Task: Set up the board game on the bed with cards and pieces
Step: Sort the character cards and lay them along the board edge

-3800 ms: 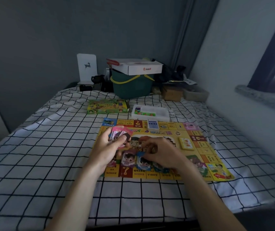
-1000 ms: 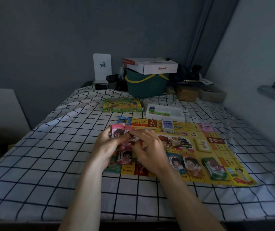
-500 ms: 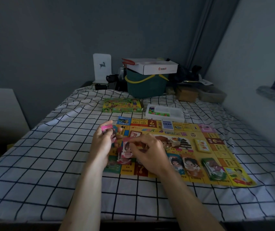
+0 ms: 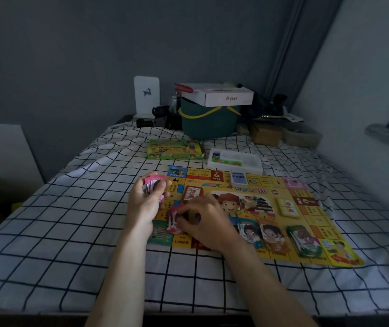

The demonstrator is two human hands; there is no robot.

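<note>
Left hand (image 4: 145, 204): raised over board's left edge, fingers curled round pink card stack (image 4: 153, 185). Right hand (image 4: 206, 220): low, knuckles up, fingertips pinching pink card (image 4: 173, 221) on game board (image 4: 306, 234), near-left corner, mid-bed (image 4: 47, 220).

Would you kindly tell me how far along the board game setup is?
Done: the yellow game board lies open on the bed, several card stacks on it. In hand: left hand holds pink cards; right hand places one. Left: coloured pieces sit in the white tray.
</note>
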